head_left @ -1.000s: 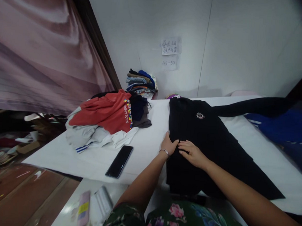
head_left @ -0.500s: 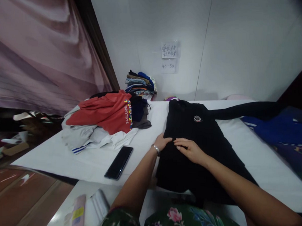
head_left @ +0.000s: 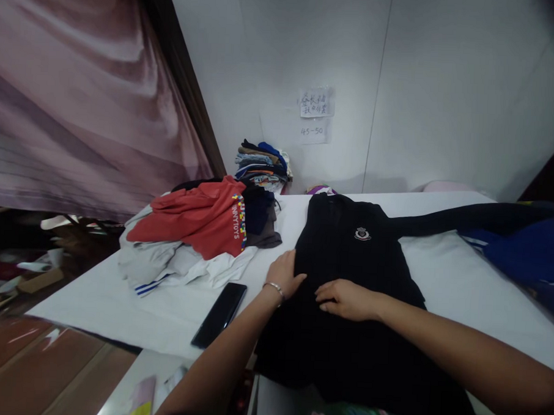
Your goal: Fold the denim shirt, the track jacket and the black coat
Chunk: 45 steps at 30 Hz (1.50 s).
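Observation:
A black long-sleeved top (head_left: pixel 362 352) with a small white crest on its chest lies spread over the table in front of me. One of its sleeves stretches out to the right. My left hand (head_left: pixel 285 278), with a bracelet at the wrist, grips the top's left edge, thumb on the cloth and the other fingers partly hidden. On the front of the top, just right of it, my right hand (head_left: pixel 346 299) rests palm down, its fingers stretched out and slightly bent. The top's lower end hangs toward my body.
Left on the white table (head_left: pixel 93 312) are a heap with a red garment (head_left: pixel 194 219) and a black phone (head_left: pixel 219 315). A folded clothes stack (head_left: pixel 263 164) stands by the wall. Blue clothing (head_left: pixel 523 243) lies at right; a pink curtain (head_left: pixel 89 89) hangs at left.
Both hands have come nearer to my body, and the left one has moved slightly left. The top's lower part now spreads farther left and closer to me. The view has shifted a little.

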Tool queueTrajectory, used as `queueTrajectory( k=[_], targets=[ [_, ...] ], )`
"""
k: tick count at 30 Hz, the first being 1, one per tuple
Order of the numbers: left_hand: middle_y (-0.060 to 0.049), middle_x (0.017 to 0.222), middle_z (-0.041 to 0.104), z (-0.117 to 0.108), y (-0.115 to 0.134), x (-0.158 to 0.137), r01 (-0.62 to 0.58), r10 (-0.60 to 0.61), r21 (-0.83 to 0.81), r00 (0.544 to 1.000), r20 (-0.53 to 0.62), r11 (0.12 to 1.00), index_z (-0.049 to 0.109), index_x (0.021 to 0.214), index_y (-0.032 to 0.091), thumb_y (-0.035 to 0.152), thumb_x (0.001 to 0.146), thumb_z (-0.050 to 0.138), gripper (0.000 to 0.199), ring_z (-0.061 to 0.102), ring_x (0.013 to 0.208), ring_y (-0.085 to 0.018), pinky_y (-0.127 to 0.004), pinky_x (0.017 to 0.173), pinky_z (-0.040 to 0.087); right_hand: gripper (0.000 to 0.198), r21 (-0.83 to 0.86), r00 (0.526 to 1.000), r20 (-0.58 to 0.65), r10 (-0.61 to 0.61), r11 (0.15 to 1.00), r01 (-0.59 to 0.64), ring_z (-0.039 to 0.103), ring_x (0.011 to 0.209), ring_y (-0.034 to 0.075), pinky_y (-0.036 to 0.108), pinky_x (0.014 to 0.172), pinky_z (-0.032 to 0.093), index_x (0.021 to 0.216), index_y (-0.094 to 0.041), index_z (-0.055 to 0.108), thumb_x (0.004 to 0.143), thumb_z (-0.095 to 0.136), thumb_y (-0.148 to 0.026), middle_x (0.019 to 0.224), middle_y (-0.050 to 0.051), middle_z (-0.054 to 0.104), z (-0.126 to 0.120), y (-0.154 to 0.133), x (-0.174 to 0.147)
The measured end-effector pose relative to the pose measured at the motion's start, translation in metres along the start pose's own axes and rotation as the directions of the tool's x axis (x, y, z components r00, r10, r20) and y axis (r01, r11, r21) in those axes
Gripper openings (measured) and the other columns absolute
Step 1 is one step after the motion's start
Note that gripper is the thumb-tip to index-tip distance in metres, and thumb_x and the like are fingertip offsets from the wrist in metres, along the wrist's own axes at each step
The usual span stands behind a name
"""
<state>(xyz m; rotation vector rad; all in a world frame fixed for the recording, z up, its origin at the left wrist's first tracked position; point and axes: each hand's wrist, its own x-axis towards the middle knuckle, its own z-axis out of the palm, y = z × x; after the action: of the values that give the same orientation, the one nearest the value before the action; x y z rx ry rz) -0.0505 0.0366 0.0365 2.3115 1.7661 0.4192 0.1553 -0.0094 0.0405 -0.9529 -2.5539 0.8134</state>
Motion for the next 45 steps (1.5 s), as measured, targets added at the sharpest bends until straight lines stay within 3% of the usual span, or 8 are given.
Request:
queueTrajectory(
  k=[4, 8, 11, 19, 24, 28, 40, 45],
  targets=[
    [-0.013, 0.151, 0.029, 0.022, 0.029, 0.001, -0.223, 0.218, 0.073, 0.973, 0.071, 0.972, 0.036, 0.142, 0.015, 0.044, 0.086, 0.046, 0.064, 0.016, 0.141, -0.029, -0.048, 0.115, 0.009, 0.028, 0.096, 0.988, -0.155, 0.002, 0.995, 0.013, 0.066, 0.077, 0.017, 0.028, 0.075, 0.051, 0.092, -0.022, 0.073, 0.087, 0.046, -0.028, 0.086, 0.000, 0.072, -0.036, 0.006, 0.037],
    [-0.014, 0.153, 0.023, 0.051, 0.033, -0.006, -0.249, 0.236, 0.095, 0.963, 0.128, 0.964, 0.032, 0.144, 0.012, 0.060, 0.086, 0.035, 0.076, 0.009, 0.143, -0.030, -0.051, 0.115, 0.001, 0.034, -0.051, 0.938, -0.346, 0.030, 0.997, -0.050, 0.060, 0.107, 0.021, 0.032, 0.095, 0.044, 0.110, -0.014, 0.067, 0.084, 0.050, -0.026, 0.115, 0.010, 0.066, -0.063, 0.032, 0.083],
    [-0.014, 0.153, 0.019, 0.056, 0.028, -0.009, -0.252, 0.241, 0.090, 0.963, 0.116, 0.963, 0.030, 0.145, 0.011, 0.061, 0.086, 0.031, 0.077, 0.007, 0.143, -0.030, -0.052, 0.115, 0.001, 0.053, -0.226, 0.933, -0.355, 0.048, 0.965, -0.136, 0.034, 0.134, 0.028, 0.041, 0.109, 0.028, 0.132, -0.010, 0.051, 0.085, 0.051, -0.034, 0.143, 0.016, 0.041, -0.074, 0.053, 0.120],
    [-0.010, 0.154, 0.012, 0.050, 0.024, -0.009, -0.228, 0.225, 0.003, 0.961, 0.161, 0.974, 0.024, 0.147, 0.017, 0.064, 0.086, 0.032, 0.078, 0.005, 0.142, -0.031, -0.057, 0.115, 0.008, 0.070, -0.423, 0.861, -0.508, 0.024, 0.864, -0.273, -0.001, 0.143, 0.026, 0.047, 0.113, 0.003, 0.148, -0.012, 0.020, 0.092, 0.032, -0.053, 0.156, 0.013, 0.008, -0.100, 0.106, 0.219],
    [-0.007, 0.153, 0.008, 0.057, 0.019, -0.005, -0.234, 0.237, -0.037, 0.956, 0.174, 0.972, 0.018, 0.148, 0.021, 0.065, 0.084, 0.037, 0.079, 0.008, 0.141, -0.034, -0.058, 0.116, 0.013, 0.079, -0.325, 0.825, -0.362, 0.435, 0.770, -0.548, 0.003, 0.142, 0.030, 0.050, 0.112, 0.006, 0.148, -0.008, 0.019, 0.089, 0.028, -0.061, 0.155, 0.017, 0.011, -0.097, 0.198, 0.227],
    [-0.005, 0.152, 0.012, 0.062, 0.016, -0.001, -0.251, 0.256, -0.052, 0.952, 0.166, 0.967, 0.012, 0.149, 0.025, 0.062, 0.083, 0.043, 0.082, 0.010, 0.141, -0.036, -0.060, 0.114, 0.015, 0.083, -0.313, 0.801, -0.290, 0.523, 0.739, -0.596, 0.007, 0.142, 0.032, 0.051, 0.111, 0.009, 0.144, -0.008, 0.030, 0.086, 0.029, -0.067, 0.154, 0.019, 0.015, -0.084, 0.243, 0.219],
    [-0.007, 0.154, 0.015, 0.059, 0.019, -0.001, -0.237, 0.231, 0.028, 0.963, 0.136, 0.971, 0.022, 0.148, 0.021, 0.059, 0.085, 0.040, 0.075, 0.012, 0.142, -0.033, -0.058, 0.115, 0.013, 0.065, -0.285, 0.794, -0.232, 0.562, 0.741, -0.608, 0.018, 0.139, 0.034, 0.057, 0.107, 0.018, 0.133, -0.012, 0.048, 0.088, 0.038, -0.057, 0.150, 0.019, 0.026, -0.096, 0.194, 0.200],
    [-0.009, 0.154, 0.018, 0.058, 0.020, 0.002, -0.249, 0.241, 0.050, 0.962, 0.132, 0.967, 0.025, 0.147, 0.018, 0.058, 0.086, 0.037, 0.074, 0.011, 0.142, -0.032, -0.057, 0.114, 0.011, 0.067, -0.333, 0.871, -0.347, 0.349, 0.822, -0.462, 0.013, 0.141, 0.029, 0.051, 0.111, 0.008, 0.139, -0.015, 0.041, 0.089, 0.033, -0.059, 0.151, 0.015, 0.026, -0.058, 0.156, 0.147]
  ],
)
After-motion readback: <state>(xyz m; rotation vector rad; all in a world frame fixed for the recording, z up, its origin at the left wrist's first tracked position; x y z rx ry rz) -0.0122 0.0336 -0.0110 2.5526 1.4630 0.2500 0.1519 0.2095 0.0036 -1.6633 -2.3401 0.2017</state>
